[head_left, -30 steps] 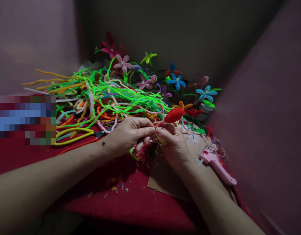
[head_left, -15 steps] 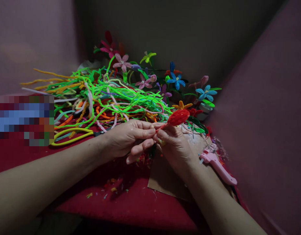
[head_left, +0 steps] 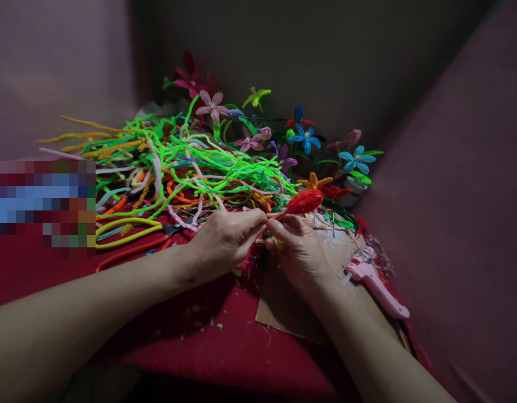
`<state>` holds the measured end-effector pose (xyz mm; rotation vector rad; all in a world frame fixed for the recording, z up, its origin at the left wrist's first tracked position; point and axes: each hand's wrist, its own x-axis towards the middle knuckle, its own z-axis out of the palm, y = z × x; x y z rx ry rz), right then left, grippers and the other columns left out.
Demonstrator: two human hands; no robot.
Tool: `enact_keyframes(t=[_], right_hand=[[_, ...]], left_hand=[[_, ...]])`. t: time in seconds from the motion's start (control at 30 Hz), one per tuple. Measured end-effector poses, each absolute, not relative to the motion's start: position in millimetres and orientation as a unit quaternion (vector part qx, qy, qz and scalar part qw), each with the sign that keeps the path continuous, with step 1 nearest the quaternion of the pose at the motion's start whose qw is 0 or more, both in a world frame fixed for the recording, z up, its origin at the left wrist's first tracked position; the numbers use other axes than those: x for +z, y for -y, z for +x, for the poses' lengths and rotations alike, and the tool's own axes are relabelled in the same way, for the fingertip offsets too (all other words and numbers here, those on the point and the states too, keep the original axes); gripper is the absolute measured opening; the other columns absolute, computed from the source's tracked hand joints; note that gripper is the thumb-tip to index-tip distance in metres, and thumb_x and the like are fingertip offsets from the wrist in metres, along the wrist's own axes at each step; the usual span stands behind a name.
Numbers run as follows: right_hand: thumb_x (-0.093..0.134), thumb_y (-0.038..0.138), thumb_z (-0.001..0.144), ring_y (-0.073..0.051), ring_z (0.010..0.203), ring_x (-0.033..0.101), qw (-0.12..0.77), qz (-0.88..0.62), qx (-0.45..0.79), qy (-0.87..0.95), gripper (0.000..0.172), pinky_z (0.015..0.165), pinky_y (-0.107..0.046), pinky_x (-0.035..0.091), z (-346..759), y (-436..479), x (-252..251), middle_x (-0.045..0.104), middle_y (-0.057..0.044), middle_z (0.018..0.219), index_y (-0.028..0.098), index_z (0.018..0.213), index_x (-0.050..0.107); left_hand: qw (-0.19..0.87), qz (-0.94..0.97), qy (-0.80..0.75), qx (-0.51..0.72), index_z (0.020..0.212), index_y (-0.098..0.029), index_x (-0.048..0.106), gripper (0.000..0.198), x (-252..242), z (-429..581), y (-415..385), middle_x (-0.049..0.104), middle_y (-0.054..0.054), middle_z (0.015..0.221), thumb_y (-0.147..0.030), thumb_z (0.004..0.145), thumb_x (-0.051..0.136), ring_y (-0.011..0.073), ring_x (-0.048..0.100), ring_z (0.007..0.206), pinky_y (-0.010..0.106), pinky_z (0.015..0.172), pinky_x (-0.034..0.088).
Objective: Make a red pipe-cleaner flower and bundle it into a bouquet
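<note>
A red pipe-cleaner flower bud [head_left: 305,201] points up and to the right between my hands, its thin red stem running down to my fingertips. My left hand [head_left: 228,238] is closed, back upward, pinching the stem's lower end. My right hand [head_left: 302,249] pinches the stem just beneath the bud with thumb and forefinger. Under and behind the hands lies a brown cardboard sheet [head_left: 279,308]. Left of my left hand are yellow-handled pliers [head_left: 132,226], partly covered by my hand and by a blurred patch, with red handles [head_left: 134,252] beside them.
A heap of loose pipe cleaners [head_left: 224,162], mostly bright green, spreads behind my hands. Finished pipe-cleaner flowers, among them a blue one [head_left: 306,138] and a pink one [head_left: 212,106], stand at the back. A pink glue gun [head_left: 378,285] lies at right on the red cloth [head_left: 224,350].
My left hand has rolled over, its spread lower fingers folding out of sight, and the red handles now show beside it. The bud has shifted slightly left; my right hand keeps its pinch.
</note>
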<state>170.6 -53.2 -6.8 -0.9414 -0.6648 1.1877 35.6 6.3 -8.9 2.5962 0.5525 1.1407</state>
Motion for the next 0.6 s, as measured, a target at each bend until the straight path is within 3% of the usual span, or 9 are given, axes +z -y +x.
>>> enact_keyframes(t=[0.2, 0.33, 0.5, 0.6], right_hand=[[0.076, 0.024, 0.062, -0.007, 0.057, 0.048, 0.652, -0.429, 0.522, 0.344, 0.015, 0.047, -0.018, 0.037, 171, 55, -3, 0.065, 0.004, 0.074, 0.021, 0.075, 0.068], [0.073, 0.028, 0.065, -0.007, 0.053, 0.044, 0.635, -0.442, 0.522, 0.359, 0.015, 0.045, -0.019, 0.031, 174, 55, -3, 0.063, 0.003, 0.069, 0.021, 0.078, 0.069], [0.072, 0.028, 0.067, -0.007, 0.053, 0.047, 0.624, -0.427, 0.538, 0.373, 0.014, 0.044, -0.020, 0.031, 179, 52, -6, 0.064, 0.002, 0.068, 0.020, 0.078, 0.070], [0.072, 0.027, 0.066, -0.008, 0.056, 0.052, 0.616, -0.401, 0.565, 0.375, 0.016, 0.047, -0.019, 0.037, 180, 52, -5, 0.066, 0.002, 0.073, 0.021, 0.081, 0.070]], left_hand=[[0.270, 0.852, -0.250, 0.372, 0.073, -0.014, 0.061, 0.017, 8, 34, -4, 0.048, -0.005, 0.051, -0.022, 0.083, 0.050, 0.0055, 0.042, 0.046, 0.016, 0.045, 0.032], [0.483, 0.771, -0.284, 0.302, 0.070, -0.014, 0.057, 0.017, 18, 35, -2, 0.044, -0.007, 0.046, -0.023, 0.082, 0.050, 0.0038, 0.036, 0.035, 0.015, 0.036, 0.028], [0.673, 0.644, -0.257, 0.257, 0.070, -0.015, 0.054, 0.013, 18, 34, -2, 0.049, -0.006, 0.048, -0.023, 0.080, 0.057, 0.0017, 0.035, 0.030, 0.013, 0.030, 0.026], [0.758, 0.579, -0.213, 0.208, 0.070, -0.016, 0.052, 0.014, 15, 32, -5, 0.043, -0.008, 0.046, -0.024, 0.082, 0.054, 0.0012, 0.026, 0.028, 0.013, 0.028, 0.025]])
